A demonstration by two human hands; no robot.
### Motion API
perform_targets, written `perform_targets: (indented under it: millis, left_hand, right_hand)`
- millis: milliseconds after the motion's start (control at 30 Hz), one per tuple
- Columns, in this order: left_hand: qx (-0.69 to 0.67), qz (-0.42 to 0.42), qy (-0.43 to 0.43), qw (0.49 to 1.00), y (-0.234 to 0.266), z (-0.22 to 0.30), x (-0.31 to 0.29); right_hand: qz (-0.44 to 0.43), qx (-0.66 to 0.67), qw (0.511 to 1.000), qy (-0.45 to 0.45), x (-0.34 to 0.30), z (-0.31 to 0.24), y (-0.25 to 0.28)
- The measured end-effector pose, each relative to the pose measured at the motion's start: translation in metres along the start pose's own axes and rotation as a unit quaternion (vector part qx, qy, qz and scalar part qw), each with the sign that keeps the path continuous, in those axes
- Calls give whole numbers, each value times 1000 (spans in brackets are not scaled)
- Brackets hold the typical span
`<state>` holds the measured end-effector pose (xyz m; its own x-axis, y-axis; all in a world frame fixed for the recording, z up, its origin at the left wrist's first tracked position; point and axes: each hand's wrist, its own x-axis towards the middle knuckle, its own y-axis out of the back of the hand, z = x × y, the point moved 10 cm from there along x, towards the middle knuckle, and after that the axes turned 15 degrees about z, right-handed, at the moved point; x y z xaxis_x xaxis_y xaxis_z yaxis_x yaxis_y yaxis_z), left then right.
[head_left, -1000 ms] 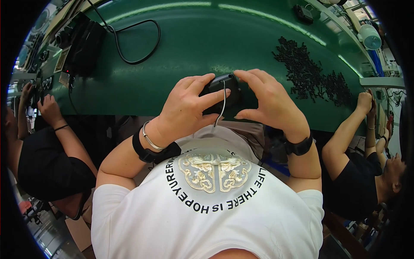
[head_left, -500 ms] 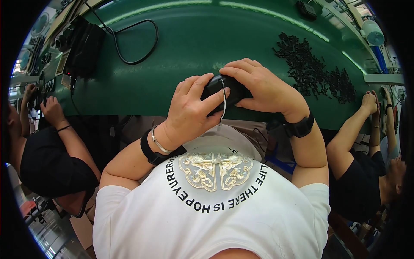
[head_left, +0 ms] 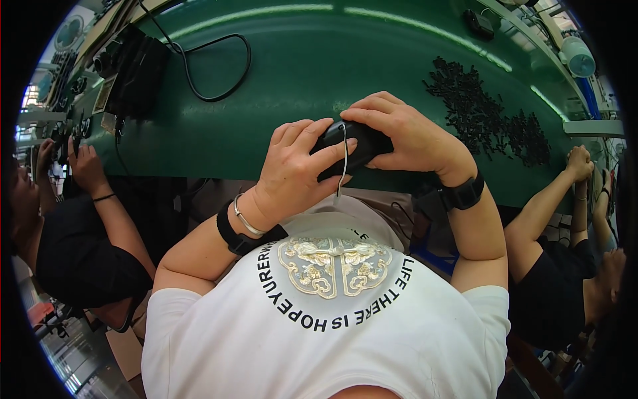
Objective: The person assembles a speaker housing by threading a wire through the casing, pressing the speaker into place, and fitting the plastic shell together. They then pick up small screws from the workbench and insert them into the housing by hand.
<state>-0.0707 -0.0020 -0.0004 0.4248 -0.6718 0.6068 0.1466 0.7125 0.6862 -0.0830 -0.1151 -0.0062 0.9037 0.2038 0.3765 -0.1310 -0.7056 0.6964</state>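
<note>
Both of my hands close around a smooth, black, rounded object above the front edge of the green table. Its exact kind is not clear. My left hand grips its left side, with the index finger and thumb stretched across toward its near face. On the right side, my right hand has its fingers over the far edge and its thumb on the near edge. A thin, bent, silver-coloured rod runs down over the black object, beside my left fingertip, and its lower end hangs free. The object's underside is hidden.
Many small black pieces lie in a loose heap on the table at the right. A black cable loops at the far left, near a dark boxy device. Another small black object sits far right. People work on either side.
My hands keep the same hold on the black object, and the rod stays across it. The whole view has shifted slightly. At the right, a neighbour's hands have moved a little.
</note>
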Motion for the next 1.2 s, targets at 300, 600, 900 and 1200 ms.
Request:
perform_targets:
  millis: [300, 600, 900, 1200]
  left_hand:
    - [-82, -69, -46, 993, -6, -16, 20]
    - [-148, -81, 3, 986, -17, -22, 14]
    - [-93, -35, -19, 995, -9, -13, 13]
    - [-113, -41, -12, 993, -8, -15, 16]
  right_hand:
    - [138, -145, 978, -61, -23, -16, 11]
    - [197, -66, 975, -85, -1, 0, 18]
    - [246, -126, 961, 12, 4, -24, 19]
    - [166, -55, 981, -82, -12, 0, 27]
